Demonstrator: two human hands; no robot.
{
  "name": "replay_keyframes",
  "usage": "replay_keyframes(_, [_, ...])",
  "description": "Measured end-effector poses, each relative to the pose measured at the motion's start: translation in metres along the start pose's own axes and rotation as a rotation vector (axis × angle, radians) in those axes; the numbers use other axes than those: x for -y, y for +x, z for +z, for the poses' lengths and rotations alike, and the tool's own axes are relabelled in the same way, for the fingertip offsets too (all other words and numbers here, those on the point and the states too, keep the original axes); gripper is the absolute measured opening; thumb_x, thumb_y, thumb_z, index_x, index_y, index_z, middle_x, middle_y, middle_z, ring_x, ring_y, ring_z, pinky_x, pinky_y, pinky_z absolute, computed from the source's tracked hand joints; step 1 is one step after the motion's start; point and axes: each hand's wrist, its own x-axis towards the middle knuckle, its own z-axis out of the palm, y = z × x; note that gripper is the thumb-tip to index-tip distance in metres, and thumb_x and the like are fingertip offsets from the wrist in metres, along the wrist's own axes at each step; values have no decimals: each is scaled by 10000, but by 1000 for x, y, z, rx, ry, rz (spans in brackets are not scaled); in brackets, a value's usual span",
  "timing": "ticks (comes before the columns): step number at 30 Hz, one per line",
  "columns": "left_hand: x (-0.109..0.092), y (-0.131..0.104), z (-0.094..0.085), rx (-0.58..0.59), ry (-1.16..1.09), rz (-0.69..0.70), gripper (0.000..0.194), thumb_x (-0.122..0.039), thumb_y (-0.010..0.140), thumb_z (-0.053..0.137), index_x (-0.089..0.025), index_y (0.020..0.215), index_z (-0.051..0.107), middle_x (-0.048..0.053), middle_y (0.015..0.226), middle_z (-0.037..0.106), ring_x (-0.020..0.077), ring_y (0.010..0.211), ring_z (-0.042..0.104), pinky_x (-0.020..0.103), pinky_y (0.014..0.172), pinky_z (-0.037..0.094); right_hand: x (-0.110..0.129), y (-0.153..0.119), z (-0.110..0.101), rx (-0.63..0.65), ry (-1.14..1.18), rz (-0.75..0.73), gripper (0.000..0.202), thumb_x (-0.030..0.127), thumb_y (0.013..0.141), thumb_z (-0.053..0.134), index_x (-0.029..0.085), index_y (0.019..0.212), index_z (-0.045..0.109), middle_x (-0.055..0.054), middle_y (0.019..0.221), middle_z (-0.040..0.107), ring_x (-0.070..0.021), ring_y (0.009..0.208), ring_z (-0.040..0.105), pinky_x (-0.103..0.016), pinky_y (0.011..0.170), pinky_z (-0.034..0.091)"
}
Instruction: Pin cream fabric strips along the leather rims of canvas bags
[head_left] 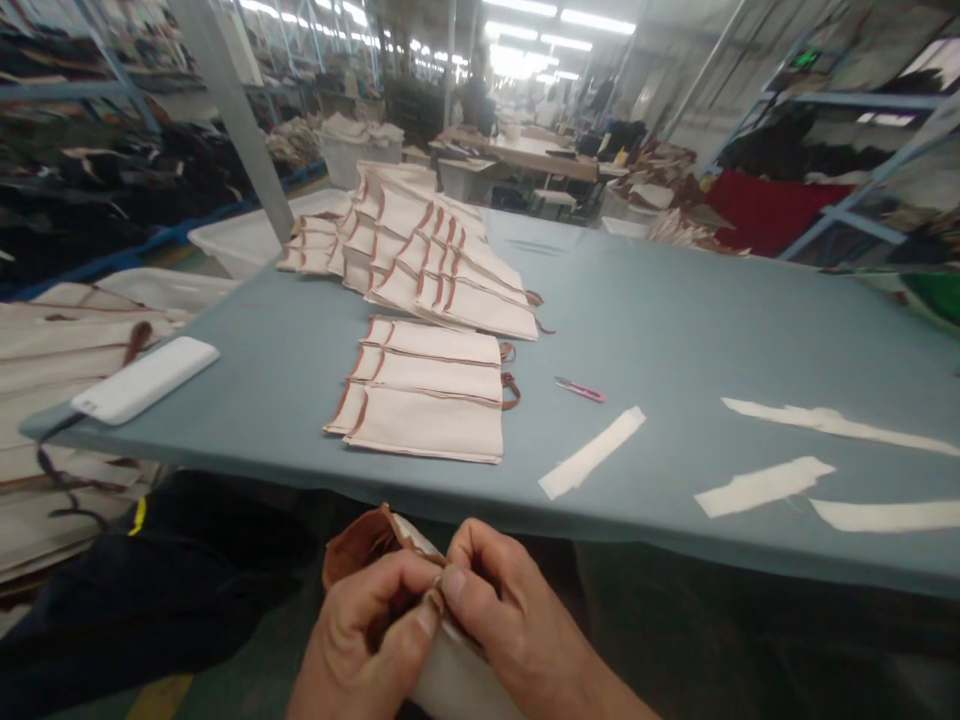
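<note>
In front of the table edge, both my hands pinch a cream fabric bag (457, 672) with a brown-edged or brown-lined opening. My left hand (367, 635) grips its edge between thumb and forefinger. Right beside it, my right hand (510, 610) pinches the same edge, the two thumbs almost touching. Much of the bag is hidden beneath my hands. On the table lies a small group of flat cream bags (435, 420) with brown trim and brown loops. To their right is a pair of pink-handled thread snips (581, 390).
A larger heap of cream bags (420, 240) is at the back left of the blue-grey table (630, 320). Cream fabric strips (592, 452) lie on the right. A white power bank (150, 378) with a cable sits at the left edge, near white bins (240, 240).
</note>
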Motion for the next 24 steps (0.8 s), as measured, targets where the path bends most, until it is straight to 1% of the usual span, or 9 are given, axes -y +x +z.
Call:
replay_keyframes(2, [6, 2, -2, 19, -96, -139, 451, -600, 804, 766, -157, 723, 737, 7, 628, 648, 124, 559, 514, 195, 518, 407, -4, 3, 0, 16, -9, 20, 307, 473, 900, 548, 219, 753, 456, 47, 694, 455, -123, 667, 408, -245, 591, 334])
replay_keyframes(4, [9, 4, -3, 14, -131, -228, 543, -684, 778, 784, -148, 726, 713, -1, 620, 617, 110, 558, 475, 190, 519, 383, -7, 6, -1, 29, -10, 23, 302, 449, 919, 553, 217, 756, 452, 51, 692, 451, -120, 670, 410, -240, 593, 336])
replay_keyframes(7, [10, 8, -7, 31, -99, -268, 596, -730, 776, 784, -142, 720, 709, -3, 625, 614, 104, 566, 465, 188, 526, 363, -7, 5, -1, 42, -30, 15, 305, 444, 959, 546, 218, 774, 457, 52, 695, 466, -119, 661, 417, -237, 585, 340])
replay_keyframes(9, [9, 9, -10, 58, -85, -291, 599, -738, 773, 787, -142, 741, 728, 6, 652, 643, 110, 582, 487, 189, 540, 375, -6, 1, -2, 32, -100, 10, 284, 444, 972, 563, 215, 813, 509, 41, 726, 518, -125, 670, 457, -240, 595, 357])
replay_keyframes(11, [8, 9, -11, 77, -76, -298, 596, -741, 775, 781, -147, 753, 735, 18, 686, 668, 123, 602, 513, 196, 553, 400, -7, -5, -3, -13, -213, -10, 243, 435, 968, 598, 214, 869, 580, 28, 756, 581, -132, 681, 510, -246, 614, 377])
replay_keyframes(13, [7, 7, -9, 47, -49, -267, 575, -728, 807, 757, -158, 743, 723, 17, 694, 666, 136, 618, 526, 204, 564, 419, -11, -9, -3, -66, -314, -40, 215, 420, 972, 605, 219, 900, 626, 22, 752, 620, -134, 664, 549, -249, 614, 383])
replay_keyframes(17, [10, 4, -5, -68, -59, -243, 526, -698, 870, 702, -183, 768, 686, 1, 678, 649, 143, 606, 518, 206, 557, 436, -27, -14, -3, -202, -478, -192, 211, 341, 981, 569, 223, 816, 624, 20, 693, 631, -131, 603, 577, -255, 581, 360])
replay_keyframes(20, [18, 3, -9, -61, -86, -239, 516, -691, 891, 680, -186, 782, 668, 5, 696, 663, 149, 607, 536, 213, 558, 461, -39, -15, -2, -214, -603, -384, 195, 258, 969, 554, 220, 779, 575, 23, 655, 618, -118, 539, 574, -252, 549, 350])
replay_keyframes(24, [26, 2, -15, -32, 120, -143, 546, -669, 960, 593, -188, 714, 679, 7, 678, 657, 157, 612, 575, 216, 579, 486, -49, -12, 4, -231, -755, -588, 180, 178, 957, 486, 224, 790, 534, 9, 642, 616, -119, 484, 554, -270, 504, 331])
